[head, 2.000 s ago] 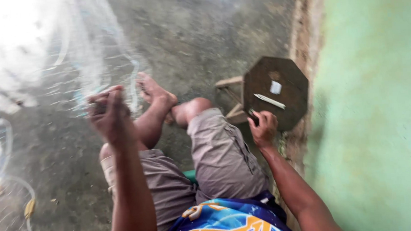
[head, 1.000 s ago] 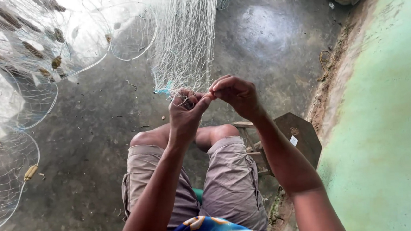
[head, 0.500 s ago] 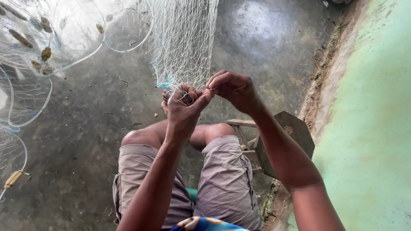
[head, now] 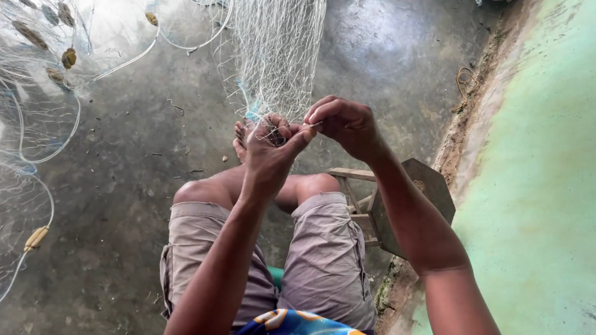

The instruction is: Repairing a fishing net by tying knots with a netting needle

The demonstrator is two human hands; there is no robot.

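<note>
Both hands meet right in front of the seated person, above the knees. The left hand (head: 272, 148) is clenched on a bunch of the fishing net (head: 279, 46), its fingers curled in over the mesh and its thumb stretched out toward the other hand. The right hand (head: 347, 123) pinches something thin at the same spot, fingertips (head: 317, 119) bunched together and almost touching the left thumb; whether it is a strand of the net or a small tool I cannot tell from here.

The left forearm rises steeply from the lap, wrist bent slightly back. The right arm comes in from the side, elbow out and low, the wrist arched so the knuckles face up.

The net hangs down from above straight into the two hands, its lower edge gathered at the grip with a bit of pale blue cord showing there. More of it spreads away to the left across the dark concrete floor (head: 127, 221), with white edging ropes looping and brown floats (head: 68, 57) strung along them.

Under the hands, a bare foot (head: 242, 138) sticks out just behind the left hand, and the knees in grey shorts (head: 318, 257) lie below. A small wooden stool (head: 405, 202) stands tipped beside the right leg, next to the green painted slab (head: 557, 170).
</note>
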